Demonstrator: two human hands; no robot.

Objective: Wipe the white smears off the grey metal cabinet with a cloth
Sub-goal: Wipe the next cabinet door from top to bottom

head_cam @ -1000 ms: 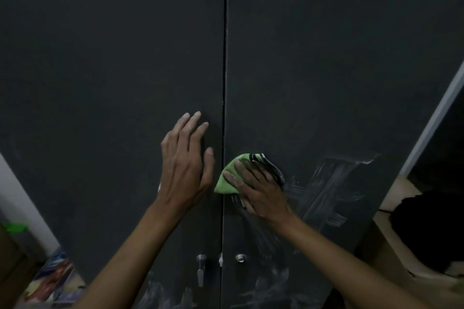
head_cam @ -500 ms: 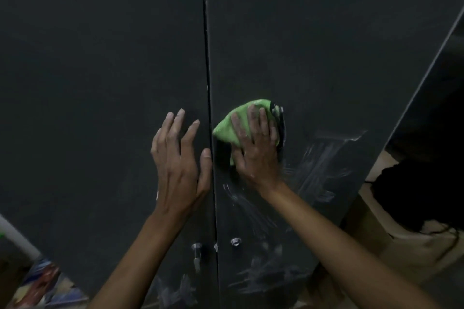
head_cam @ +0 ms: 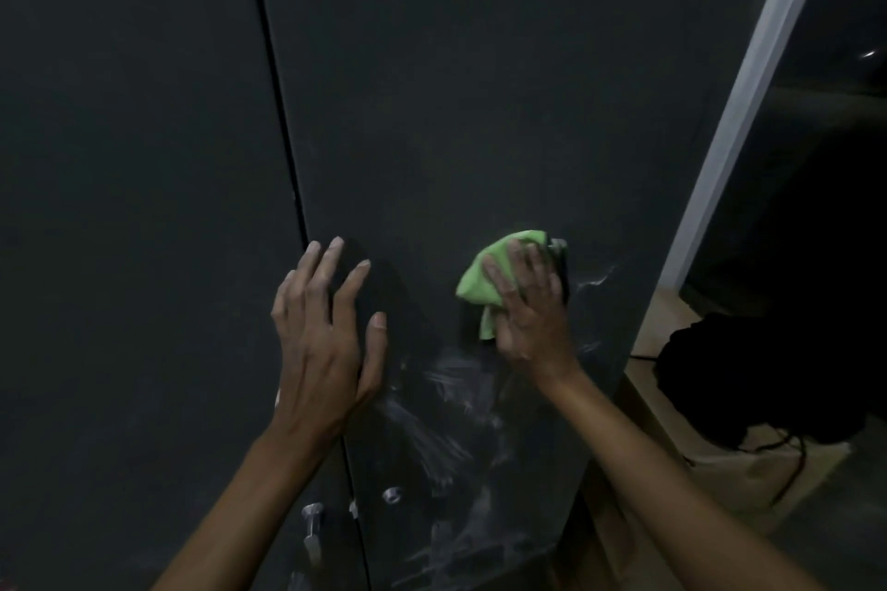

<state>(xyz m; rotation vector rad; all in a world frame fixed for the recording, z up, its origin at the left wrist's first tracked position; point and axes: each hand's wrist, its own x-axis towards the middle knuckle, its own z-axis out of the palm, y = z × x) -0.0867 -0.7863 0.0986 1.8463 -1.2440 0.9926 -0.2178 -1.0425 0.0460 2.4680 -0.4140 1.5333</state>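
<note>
**A:** Where is the cloth?

**B:** The green cloth (head_cam: 480,286) is bunched flat against the right-hand door of the grey cabinet (head_cam: 480,110), pinned there under the right hand (head_cam: 530,307). Most of the cloth pokes out to the left of and above the fingers, and a small fold hangs below the thumb side.

**A:** Is that hand gripping it or only pressing?

**B:** Pressing, with the palm and spread fingers laid over it; the fingers are not curled round it.

**A:** And the smears?

**B:** A few thin white smears (head_cam: 432,403) show just right of the cloth, but the thickest patch lies below the hand, running down towards the door's lower edge.

**A:** The other hand?

**B:** The left hand (head_cam: 324,341) is empty, fingers splayed, flat on the cabinet across the seam between the two doors, well apart from the cloth.

**A:** Anything else nearby?

**B:** A metal handle (head_cam: 312,525) and a round lock (head_cam: 392,494) sit either side of the seam, below the left wrist.
</note>
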